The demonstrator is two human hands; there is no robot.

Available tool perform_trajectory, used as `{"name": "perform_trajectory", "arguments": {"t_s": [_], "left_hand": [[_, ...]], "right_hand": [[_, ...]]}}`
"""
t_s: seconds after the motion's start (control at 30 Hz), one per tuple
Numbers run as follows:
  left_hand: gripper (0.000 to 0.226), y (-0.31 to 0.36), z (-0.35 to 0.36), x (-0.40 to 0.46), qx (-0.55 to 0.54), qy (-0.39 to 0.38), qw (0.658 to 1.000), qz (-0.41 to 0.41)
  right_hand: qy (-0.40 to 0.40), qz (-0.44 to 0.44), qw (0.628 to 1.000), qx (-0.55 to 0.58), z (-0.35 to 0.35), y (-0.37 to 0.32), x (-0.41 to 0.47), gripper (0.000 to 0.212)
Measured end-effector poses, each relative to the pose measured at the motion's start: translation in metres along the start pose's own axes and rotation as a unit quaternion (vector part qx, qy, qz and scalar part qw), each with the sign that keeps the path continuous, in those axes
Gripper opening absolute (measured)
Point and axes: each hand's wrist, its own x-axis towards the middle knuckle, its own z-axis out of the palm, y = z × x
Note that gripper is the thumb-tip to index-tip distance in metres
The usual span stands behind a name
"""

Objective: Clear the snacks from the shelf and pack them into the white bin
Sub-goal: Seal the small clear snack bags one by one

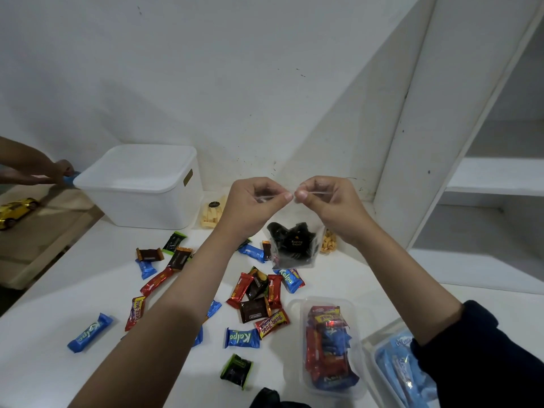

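Between pinched fingertips of left hand point(253, 201) and right hand point(326, 198), one clear pouch point(294, 245) hanging upright; below, four blue Kalpa bars.

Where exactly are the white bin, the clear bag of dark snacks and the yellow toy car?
white bin point(141, 207): head view, on its front wall.
clear bag of dark snacks point(293, 245): head view, on the dark contents behind its label.
yellow toy car point(16, 209): head view, on its roof.

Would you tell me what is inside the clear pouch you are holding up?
The clear pouch holds dark, nearly black snack pieces behind a small label; both hands pinch its top edge. Pieces deeper inside are hidden.
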Motion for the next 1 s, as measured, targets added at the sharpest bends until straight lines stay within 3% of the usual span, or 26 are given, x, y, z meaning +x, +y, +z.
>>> {"name": "perform_trajectory", "arguments": {"t_s": [0.17, 0.3, 0.47, 0.63, 0.83, 1.0], "left_hand": [[0.011, -0.005, -0.001, -0.003, -0.019, 0.010, 1.000, -0.008], [0.007, -0.004, -0.003, -0.003, -0.051, 0.008, 0.998, -0.021], [0.011, -0.002, -0.006, -0.001, -0.055, 0.015, 0.998, -0.024], [0.012, -0.002, -0.009, -0.001, -0.063, 0.021, 0.997, -0.031], [0.007, -0.004, -0.009, -0.004, -0.109, 0.013, 0.992, -0.055], [0.008, -0.011, -0.019, -0.002, -0.202, 0.020, 0.974, -0.101]], "right_hand": [[-0.023, 0.019, 0.998, 0.046, -0.002, 0.002, 0.001, 0.011], [0.019, 0.034, 0.990, 0.137, -0.005, 0.008, 0.002, 0.012], [0.015, 0.032, 0.983, 0.181, -0.007, 0.012, 0.001, 0.033], [0.032, 0.011, 0.984, 0.176, -0.005, 0.011, 0.004, 0.010], [0.064, -0.003, 0.984, 0.169, -0.004, 0.011, 0.007, 0.014], [0.079, 0.058, 0.973, 0.210, -0.006, 0.015, 0.003, 0.018]]}}
